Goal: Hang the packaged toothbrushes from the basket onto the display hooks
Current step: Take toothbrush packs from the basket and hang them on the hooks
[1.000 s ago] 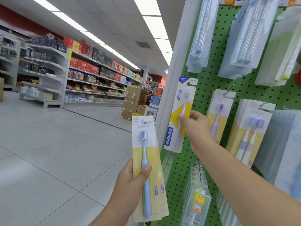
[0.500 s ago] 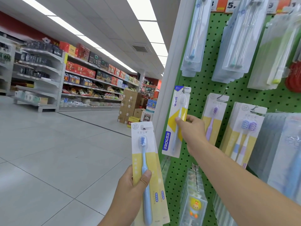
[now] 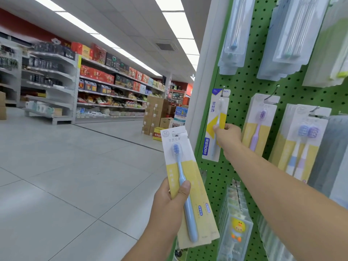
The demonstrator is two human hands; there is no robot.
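My left hand (image 3: 169, 202) grips a stack of white-and-yellow packs, the front one showing a blue toothbrush (image 3: 185, 189), held upright in front of the green pegboard (image 3: 243, 91). My right hand (image 3: 228, 137) pinches a white, yellow and blue toothbrush pack (image 3: 215, 117) by its middle. The top hole of that pack sits at a display hook (image 3: 223, 91) at the board's left edge. The basket is out of sight.
Hanging to the right are a purple toothbrush pack (image 3: 259, 127), a twin pack (image 3: 301, 140) and clear packs (image 3: 235, 34) above. Duck-printed packs (image 3: 236, 228) hang low. A white upright (image 3: 203, 72) edges the board. Tiled aisle floor, stacked cartons (image 3: 154, 113) and stocked shelves lie left.
My right hand has carried the white, yellow and blue pack right, from the white upright onto the pegboard, bringing its top hole to the hook. My left hand keeps its packs steady.
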